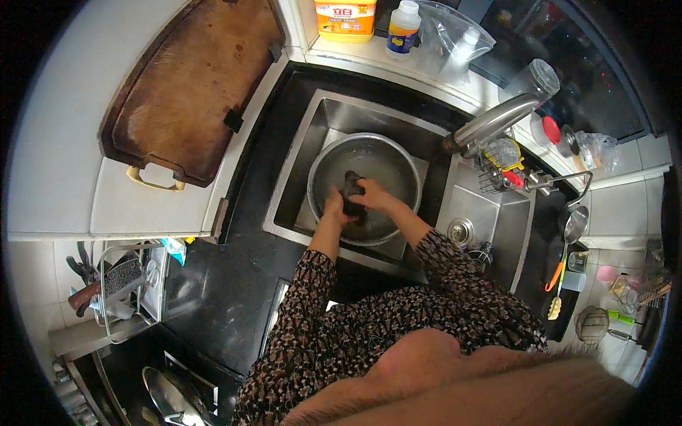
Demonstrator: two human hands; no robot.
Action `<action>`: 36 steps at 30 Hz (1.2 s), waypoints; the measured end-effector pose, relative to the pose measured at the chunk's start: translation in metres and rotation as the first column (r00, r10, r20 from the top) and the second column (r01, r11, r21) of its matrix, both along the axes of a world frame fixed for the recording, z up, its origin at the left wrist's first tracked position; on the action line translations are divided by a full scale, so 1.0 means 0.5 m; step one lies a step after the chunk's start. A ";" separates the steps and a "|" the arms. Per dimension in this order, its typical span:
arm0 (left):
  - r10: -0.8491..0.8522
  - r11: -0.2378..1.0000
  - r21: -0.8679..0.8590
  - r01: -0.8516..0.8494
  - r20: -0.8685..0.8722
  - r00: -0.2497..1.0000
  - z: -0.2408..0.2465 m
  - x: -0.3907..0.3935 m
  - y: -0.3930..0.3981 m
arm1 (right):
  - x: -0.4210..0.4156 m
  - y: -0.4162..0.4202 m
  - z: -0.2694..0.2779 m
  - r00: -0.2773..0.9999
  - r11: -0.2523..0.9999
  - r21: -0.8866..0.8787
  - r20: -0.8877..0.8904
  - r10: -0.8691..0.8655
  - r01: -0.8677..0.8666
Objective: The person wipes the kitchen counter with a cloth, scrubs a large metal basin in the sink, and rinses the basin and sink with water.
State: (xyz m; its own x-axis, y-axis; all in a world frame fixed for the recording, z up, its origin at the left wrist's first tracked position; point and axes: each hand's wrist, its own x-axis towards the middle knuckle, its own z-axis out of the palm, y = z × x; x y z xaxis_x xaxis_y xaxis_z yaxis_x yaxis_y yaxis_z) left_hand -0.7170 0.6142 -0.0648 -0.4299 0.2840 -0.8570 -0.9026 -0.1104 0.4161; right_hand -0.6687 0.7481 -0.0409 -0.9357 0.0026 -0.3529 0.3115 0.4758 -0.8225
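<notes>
A round metal basin (417,183) of cloudy water stands in the left bowl of a stainless steel sink (281,198). Over its middle, my left hand (334,205) and my right hand (371,195) close around a dark, wet item (351,186) from both sides. Its kind cannot be made out, and the lower part of it blends into the water. My fingertips cover some of it.
Right of the basin are a steel faucet (495,121), a wire rack (493,178) and a second sink bowl (493,213). Bottles, including a yellow jug (345,21), line the sill behind. A wooden cutting board (197,85) leans at left, above a knife rack (106,298).
</notes>
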 end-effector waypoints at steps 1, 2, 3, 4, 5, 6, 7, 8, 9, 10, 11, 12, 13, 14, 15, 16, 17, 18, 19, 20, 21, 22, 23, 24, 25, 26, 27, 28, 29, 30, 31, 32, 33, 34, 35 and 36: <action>0.059 0.994 0.094 -0.058 -0.007 0.998 -0.019 -0.013 -0.014 | 0.007 -0.017 0.055 0.999 0.991 -0.135 -0.036 0.020 -0.024; 0.109 0.976 0.191 -0.105 -0.009 0.994 -0.035 -0.025 -0.023 | 0.019 -0.036 0.085 0.994 0.997 -0.073 -0.112 0.016 -0.024; 0.163 0.946 0.284 -0.155 -0.006 0.987 -0.050 -0.031 -0.034 | 0.030 -0.061 0.111 0.982 1.000 -0.012 -0.187 0.020 -0.023; 0.170 0.912 0.391 -0.127 -0.077 0.982 -0.052 -0.024 -0.040 | 0.033 -0.079 0.119 0.965 0.999 0.050 -0.260 0.023 -0.010; 0.175 0.935 0.323 -0.144 -0.069 0.982 -0.054 -0.020 -0.034 | 0.018 -0.095 0.112 0.960 0.988 0.101 -0.266 -0.086 0.117; 0.164 0.956 0.257 -0.144 -0.060 0.985 -0.029 -0.015 -0.005 | -0.003 -0.099 0.093 0.938 0.954 0.155 -0.277 -0.208 0.258; 0.166 0.970 0.189 -0.152 -0.061 0.984 0.000 -0.016 0.018 | -0.029 -0.095 0.069 0.900 0.902 0.202 -0.301 -0.314 0.382; 0.167 0.980 0.122 -0.159 -0.062 0.984 0.019 -0.013 0.033 | -0.048 -0.067 0.039 0.883 0.862 0.264 -0.317 -0.346 0.433; 0.123 0.986 0.130 -0.108 -0.107 0.987 0.015 -0.009 0.033 | -0.054 -0.034 0.008 0.913 0.886 0.310 -0.330 -0.240 0.345; 0.084 0.989 0.134 -0.064 -0.153 0.985 -0.003 -0.007 0.024 | -0.053 0.002 -0.019 0.932 0.901 0.354 -0.340 -0.126 0.251; 0.047 0.991 0.134 -0.020 -0.202 0.978 -0.020 -0.008 0.006 | -0.055 0.023 -0.038 0.938 0.904 0.397 -0.348 -0.008 0.155; -0.120 0.992 -0.004 0.125 -0.321 0.940 -0.020 0.010 0.000 | -0.045 0.051 -0.068 0.949 0.888 0.424 -0.312 -0.041 0.178; -0.297 0.954 -0.170 0.248 -0.409 0.863 0.008 0.024 -0.005 | -0.039 0.074 -0.094 0.956 0.870 0.447 -0.282 -0.083 0.207; -0.170 0.985 -0.097 0.146 -0.332 0.928 0.036 0.038 0.009 | -0.026 0.094 -0.120 0.959 0.849 0.471 -0.252 -0.128 0.238; -0.033 0.999 -0.043 0.023 -0.249 0.968 0.071 0.045 0.010 | -0.007 0.095 -0.143 0.950 0.780 0.548 -0.238 -0.201 0.302; -0.021 0.998 -0.056 0.012 -0.161 0.987 0.067 0.045 0.002 | 0.017 0.082 -0.146 0.936 0.703 0.618 -0.233 -0.262 0.351; -0.011 0.998 -0.068 0.006 -0.072 0.997 0.064 0.037 0.000 | 0.026 0.073 -0.147 0.951 0.709 0.634 -0.201 -0.235 0.309; -0.005 0.997 -0.074 0.007 0.023 1.000 0.050 0.036 0.001 | 0.037 0.064 -0.139 0.963 0.710 0.650 -0.168 -0.211 0.269; -0.068 0.996 0.061 0.068 0.008 0.998 0.030 0.038 -0.007 | 0.037 0.046 -0.105 0.991 0.789 0.601 -0.105 -0.081 0.128; -0.123 0.973 0.193 0.124 -0.017 0.992 0.005 0.041 -0.019 | 0.036 0.026 -0.055 0.997 0.841 0.540 -0.051 0.062 -0.024; -0.175 0.929 0.321 0.182 -0.050 0.983 -0.010 0.047 -0.028 | 0.039 0.015 -0.004 0.979 0.865 0.469 -0.006 0.205 -0.178; -0.194 0.938 0.257 0.233 -0.166 0.967 0.016 0.061 -0.012 | 0.052 0.025 0.037 0.966 0.881 0.441 -0.101 0.239 -0.172; -0.224 0.942 0.184 0.282 -0.284 0.932 0.088 0.080 0.013 | 0.069 0.038 0.087 0.944 0.898 0.411 -0.202 0.260 -0.160; -0.192 0.952 0.168 0.256 -0.322 0.927 0.115 0.086 0.010 | 0.075 0.038 0.143 0.902 0.910 0.378 -0.312 0.297 -0.169; -0.172 0.958 0.155 0.240 -0.359 0.917 0.139 0.090 0.016 | 0.081 0.044 0.199 0.891 0.922 0.336 -0.332 0.309 -0.194; -0.105 0.961 0.211 0.176 -0.310 0.945 0.135 0.082 0.018 | 0.089 0.048 0.255 0.879 0.929 0.296 -0.352 0.322 -0.222; -0.043 0.959 0.261 0.112 -0.257 0.965 0.130 0.073 0.024 | 0.098 0.051 0.283 0.867 0.935 0.253 -0.373 0.331 -0.248; 0.015 0.950 0.307 0.047 -0.199 0.980 0.134 0.067 0.030 | 0.089 0.063 0.290 0.870 0.981 0.109 -0.453 0.194 -0.162; 0.021 0.946 0.320 0.047 -0.207 0.978 0.138 0.062 0.035 | 0.065 0.080 0.296 0.859 0.995 -0.045 -0.510 0.050 -0.084; 0.032 0.943 0.331 0.042 -0.215 0.976 0.147 0.056 0.037 | 0.033 0.103 0.290 0.864 0.996 -0.093 -0.499 -0.059 0.014; 0.034 0.938 0.345 0.045 -0.222 0.974 0.161 0.058 0.042 | 0.005 0.120 0.271 0.830 0.963 -0.241 -0.509 -0.229 0.118; 0.125 0.912 0.408 -0.033 -0.201 0.972 0.187 0.073 0.052 | -0.004 0.133 0.242 0.865 0.948 -0.280 -0.427 -0.263 0.150; 0.115 0.897 0.441 -0.033 -0.159 0.980 0.218 0.085 0.060 | -0.009 0.141 0.201 0.895 0.931 -0.318 -0.340 -0.288 0.178; 0.093 0.878 0.478 -0.025 -0.119 0.988 0.252 0.096 0.074 | -0.004 0.157 0.127 0.884 0.906 -0.399 -0.361 -0.296 0.141; 0.054 0.853 0.521 -0.003 -0.082 0.995 0.277 0.107 0.096 | 0.010 0.187 0.043 0.866 0.877 -0.467 -0.386 -0.317 0.112; 0.058 0.697 0.717 0.010 -0.070 0.996 0.252 0.113 0.085 | 0.013 0.165 0.029 0.905 0.784 -0.614 -0.281 -0.320 0.087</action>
